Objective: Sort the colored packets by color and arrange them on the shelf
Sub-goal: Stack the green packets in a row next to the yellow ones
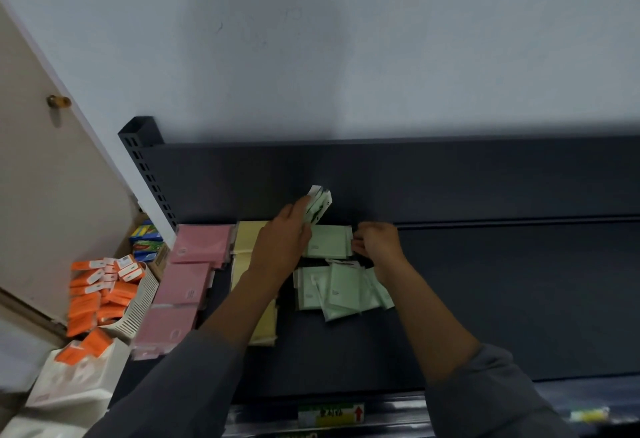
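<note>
Left hand (284,236) gripping green packets (317,207), packet print unreadable; shelf-edge label (330,414) blurred

I see a dark shelf (485,299) with a raised back panel; on it, at the left end, pink packets (183,287) lie in a column front to back; just right of them runs a column of yellow packets (246,240); right again, green packets (337,290) lie loosely overlapped, one flat green packet (327,245) behind them.

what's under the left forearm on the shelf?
The yellow packets run in a column under the left forearm, between the pink packets and green packets. The column's middle is covered.
</note>
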`<state>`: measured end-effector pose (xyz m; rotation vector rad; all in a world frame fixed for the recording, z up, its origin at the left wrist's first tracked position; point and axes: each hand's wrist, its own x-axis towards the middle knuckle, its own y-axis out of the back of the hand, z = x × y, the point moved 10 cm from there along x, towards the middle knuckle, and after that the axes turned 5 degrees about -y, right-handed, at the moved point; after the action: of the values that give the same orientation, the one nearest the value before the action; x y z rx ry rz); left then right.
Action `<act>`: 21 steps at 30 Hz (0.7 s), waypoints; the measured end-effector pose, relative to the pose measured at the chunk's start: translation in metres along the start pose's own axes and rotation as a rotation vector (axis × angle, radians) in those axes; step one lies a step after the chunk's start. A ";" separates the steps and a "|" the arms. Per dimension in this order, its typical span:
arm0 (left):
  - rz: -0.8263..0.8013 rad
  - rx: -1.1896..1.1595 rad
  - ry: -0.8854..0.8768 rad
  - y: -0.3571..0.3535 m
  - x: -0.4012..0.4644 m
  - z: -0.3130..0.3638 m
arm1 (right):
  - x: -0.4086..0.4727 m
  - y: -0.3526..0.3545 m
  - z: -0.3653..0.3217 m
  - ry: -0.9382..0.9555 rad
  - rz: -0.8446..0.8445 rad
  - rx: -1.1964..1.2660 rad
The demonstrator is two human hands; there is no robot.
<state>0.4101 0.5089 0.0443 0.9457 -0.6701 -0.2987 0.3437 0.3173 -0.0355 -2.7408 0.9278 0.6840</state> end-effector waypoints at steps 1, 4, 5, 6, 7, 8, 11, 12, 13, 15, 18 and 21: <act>-0.004 -0.009 -0.004 0.000 0.000 0.000 | 0.002 0.000 0.006 -0.019 0.011 -0.032; -0.024 0.001 -0.019 -0.003 -0.001 0.002 | 0.008 -0.001 0.006 0.022 0.035 -0.118; -0.035 0.013 -0.032 -0.005 -0.001 0.003 | 0.011 0.000 0.005 0.037 0.042 -0.143; -0.045 0.022 -0.047 -0.007 -0.002 0.006 | 0.013 0.000 0.005 0.044 0.037 -0.164; -0.059 0.028 -0.062 -0.009 -0.004 0.008 | 0.013 -0.001 0.005 0.044 0.022 -0.187; -0.075 0.036 -0.074 -0.013 -0.005 0.011 | 0.013 -0.003 0.005 0.048 0.005 -0.213; -0.106 0.058 -0.090 -0.024 -0.010 0.017 | 0.006 -0.010 0.002 0.121 -0.020 -0.383; -0.110 0.059 -0.087 -0.026 -0.011 0.017 | 0.004 -0.011 0.000 0.155 -0.005 -0.471; -0.107 0.062 -0.085 -0.027 -0.011 0.018 | 0.001 -0.013 -0.002 0.190 0.011 -0.553; -0.085 0.069 -0.086 -0.026 -0.010 0.018 | -0.004 -0.017 -0.006 0.239 0.027 -0.652; -0.026 0.001 -0.055 -0.019 -0.006 0.012 | -0.007 -0.026 -0.012 0.299 0.042 -0.682; -0.005 -0.022 -0.042 -0.016 -0.006 0.010 | -0.009 -0.033 -0.014 0.287 0.020 -0.607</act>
<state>0.3995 0.4965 0.0328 0.9221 -0.7015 -0.3301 0.3627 0.3438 -0.0182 -3.4426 0.9203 0.6748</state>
